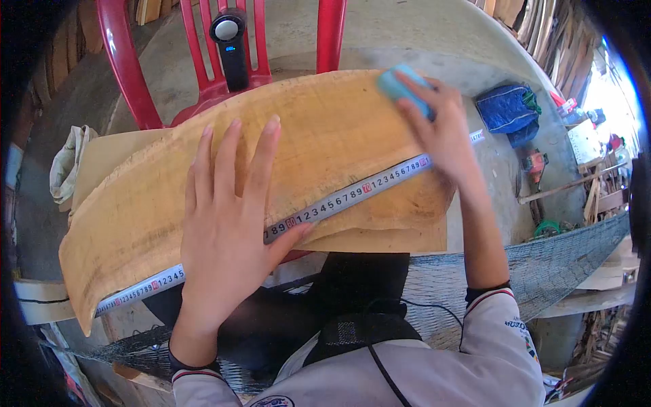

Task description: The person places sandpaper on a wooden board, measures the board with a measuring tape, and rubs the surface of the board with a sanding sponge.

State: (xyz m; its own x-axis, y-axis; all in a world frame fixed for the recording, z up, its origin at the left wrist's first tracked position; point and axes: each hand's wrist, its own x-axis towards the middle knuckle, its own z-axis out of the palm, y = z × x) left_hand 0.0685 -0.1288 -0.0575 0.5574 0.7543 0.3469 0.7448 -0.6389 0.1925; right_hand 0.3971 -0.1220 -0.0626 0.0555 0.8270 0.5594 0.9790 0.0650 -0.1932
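A long, curved-edge slab of yellowish wood (325,136) lies across in front of me. Along its near side runs a metal ruler (346,198) with black numbers and red tens marks. My left hand (227,224) rests flat with fingers spread, covering part of the ruler and pressing on the wood. At the slab's far right, my right hand (444,129) grips a light blue block (400,85) against the wood's edge. Motion blurs that hand and the block, so its exact kind is unclear.
Beneath the slab is a flat brown sheet (112,152). Behind stands a red plastic chair (125,61) with a black device (234,57) on it. A blue bag (505,108) and a red tool (536,163) lie to the right. Hammock netting (536,261) hangs near me.
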